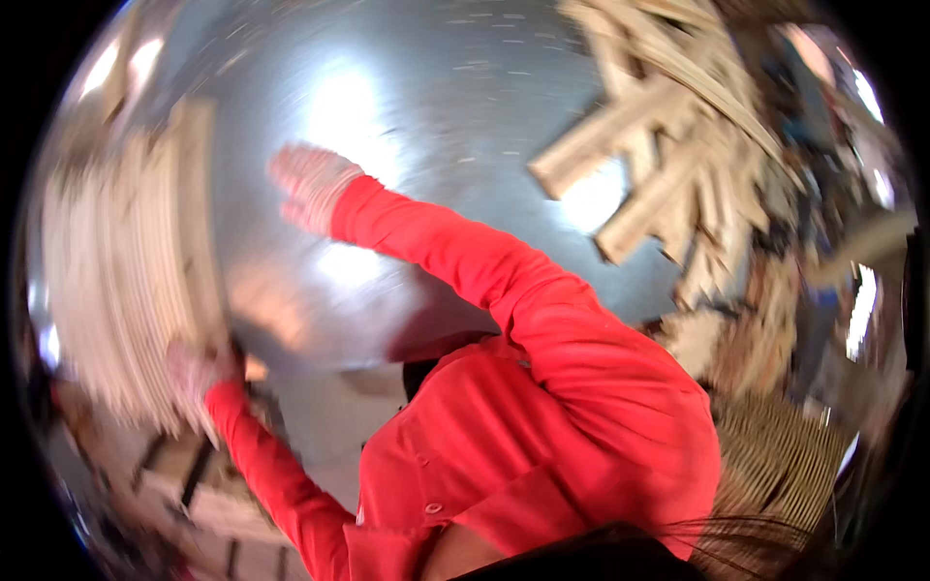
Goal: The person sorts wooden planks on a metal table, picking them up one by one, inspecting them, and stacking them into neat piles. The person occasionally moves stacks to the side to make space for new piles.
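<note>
Left hand [201, 373] at near end of wooden slat stack [121, 281], left side of metal tabletop [455, 126]; fingers' grip too blurred to tell. Right hand [315, 186] over tabletop, fingers loosely extended, empty.

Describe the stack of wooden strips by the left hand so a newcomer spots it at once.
Start from the shiny grey metal table in the upper middle. Go to its left, where the left hand is at the near end of the stack of pale wooden strips. Unlike the crisscrossed wood pile on the right, these strips lie neatly side by side.
</note>
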`<move>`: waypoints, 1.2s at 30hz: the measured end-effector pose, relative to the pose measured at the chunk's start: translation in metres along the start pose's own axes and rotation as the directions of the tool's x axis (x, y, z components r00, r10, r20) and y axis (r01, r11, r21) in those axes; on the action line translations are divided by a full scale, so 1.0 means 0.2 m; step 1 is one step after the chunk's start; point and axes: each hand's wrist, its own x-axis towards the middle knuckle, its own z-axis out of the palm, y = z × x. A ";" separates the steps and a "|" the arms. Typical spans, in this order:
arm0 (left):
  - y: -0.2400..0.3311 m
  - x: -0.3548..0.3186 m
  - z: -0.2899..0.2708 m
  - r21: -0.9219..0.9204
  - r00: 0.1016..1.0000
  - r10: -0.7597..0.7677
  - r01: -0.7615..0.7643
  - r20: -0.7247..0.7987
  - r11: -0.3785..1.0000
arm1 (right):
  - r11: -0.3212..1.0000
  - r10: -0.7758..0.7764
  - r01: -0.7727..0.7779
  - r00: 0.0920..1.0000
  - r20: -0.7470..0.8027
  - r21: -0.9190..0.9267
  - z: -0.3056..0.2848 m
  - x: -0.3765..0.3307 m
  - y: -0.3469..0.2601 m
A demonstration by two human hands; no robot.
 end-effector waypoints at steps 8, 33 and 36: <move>0.99 -0.08 0.17 -0.669 0.865 0.487 -0.290 0.123 0.684 | 0.039 0.969 -0.754 -0.131 -0.209 0.656 -0.70 -0.92 1.28; 2.24 -1.22 0.18 -0.187 0.782 0.528 -0.494 0.332 0.849 | 0.799 0.508 -0.559 0.824 0.250 0.220 -0.97 -1.59 1.80; 2.01 -1.21 0.22 -0.379 0.668 0.543 -0.393 0.509 0.838 | 0.732 0.610 -0.601 0.788 0.083 0.320 -0.92 -1.76 1.53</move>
